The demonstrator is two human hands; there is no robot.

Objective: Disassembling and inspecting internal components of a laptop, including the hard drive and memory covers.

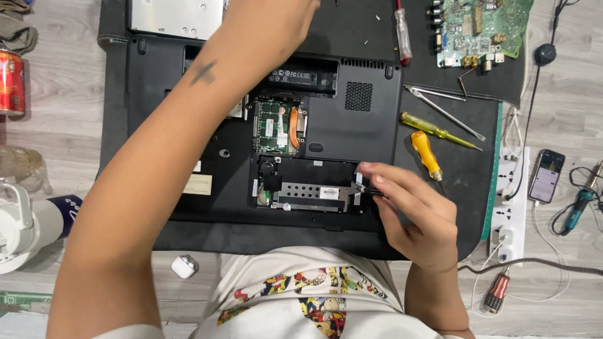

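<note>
Laptop point(264, 125) is lying bottom-up on a black mat point(465, 163), its hatch off and a metal drive caddy point(311, 191) showing in the open bay. Right hand point(414, 210) is pinching a thin dark tool point(370, 190), fingers point(377, 171) closed narrow around it, the tip touching the caddy's right edge. Left hand point(276, 22) is reaching over the laptop's far edge; whether those fingers are gripping anything I cannot tell. Orange screwdriver point(426, 154) and yellow screwdriver point(440, 130) are lying just beyond the right fingers.
</note>
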